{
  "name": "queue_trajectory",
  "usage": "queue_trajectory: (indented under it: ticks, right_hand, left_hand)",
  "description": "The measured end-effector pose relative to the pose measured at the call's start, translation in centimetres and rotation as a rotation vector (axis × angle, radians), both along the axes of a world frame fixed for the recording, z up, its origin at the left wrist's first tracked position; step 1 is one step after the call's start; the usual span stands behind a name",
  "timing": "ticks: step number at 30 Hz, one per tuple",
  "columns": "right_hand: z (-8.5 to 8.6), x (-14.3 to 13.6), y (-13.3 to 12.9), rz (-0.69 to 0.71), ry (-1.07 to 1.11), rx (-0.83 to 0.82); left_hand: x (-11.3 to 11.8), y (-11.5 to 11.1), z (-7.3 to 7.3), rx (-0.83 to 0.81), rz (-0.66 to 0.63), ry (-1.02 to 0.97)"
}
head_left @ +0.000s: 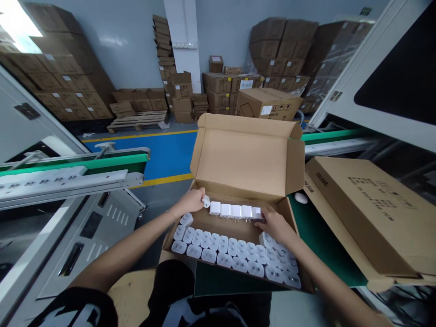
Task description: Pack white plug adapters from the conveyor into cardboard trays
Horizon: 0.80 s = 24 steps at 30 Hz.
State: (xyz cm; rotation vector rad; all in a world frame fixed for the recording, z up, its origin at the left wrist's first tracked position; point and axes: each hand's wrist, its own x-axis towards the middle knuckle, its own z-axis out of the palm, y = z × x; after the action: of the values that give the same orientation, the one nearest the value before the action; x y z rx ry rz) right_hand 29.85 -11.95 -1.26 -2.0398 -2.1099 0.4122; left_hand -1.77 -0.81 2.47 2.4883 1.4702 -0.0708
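Observation:
An open cardboard box holds rows of white plug adapters standing along its near side and right end. Across its middle runs a line of white adapters, lying with their metal prongs toward me. My left hand, at the box's left side, pinches a single white adapter just left of that line. The fingers of my right hand are closed on the adapter at the line's right end. Bare cardboard shows between the line and the near rows.
A conveyor with more white adapters ends at the left. Closed cardboard boxes rest on the green surface at the right, near a small white round object. Stacked cartons line the back wall.

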Motion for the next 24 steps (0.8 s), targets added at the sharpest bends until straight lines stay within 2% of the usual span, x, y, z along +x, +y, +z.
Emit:
queue_trajectory:
  ticks: [2, 4, 6, 8, 11, 15, 17, 24]
  right_hand:
    - [0.0, 0.5, 0.2, 0.036, 0.018, -0.038]
    - [0.4, 1.2, 0.7, 0.081, 0.034, 0.002]
    - [0.8, 1.6, 1.5, 0.187, 0.018, 0.097]
    - [1.0, 1.2, 2.4, 0.331, -0.03, 0.167]
    - [0.8, -0.3, 3.5, 0.48, -0.146, 0.175]
    - [0.0, -2.3, 4.1, 0.551, -0.293, 0.116]
    - [-0.2, -2.9, 4.1, 0.557, -0.312, 0.127]
    - [-1.0, -2.9, 3.7, 0.6, -0.251, 0.199]
  left_hand:
    - [-0.1, -0.4, 0.0, -0.044, -0.069, 0.062]
    - [-0.1, -0.7, 0.5, -0.062, -0.13, 0.111]
    - [0.2, -1.0, 1.2, -0.036, -0.179, 0.12]
    - [1.0, -1.1, 1.5, 0.062, -0.259, 0.074]
    - [2.4, -1.1, 0.4, 0.2, -0.431, 0.016]
    - [3.7, -0.5, -2.4, 0.174, -0.582, 0.025]
    - [3.9, -0.2, -3.3, 0.185, -0.617, 0.017]
    - [4.2, 0.0, -3.3, 0.323, -0.792, 0.003]
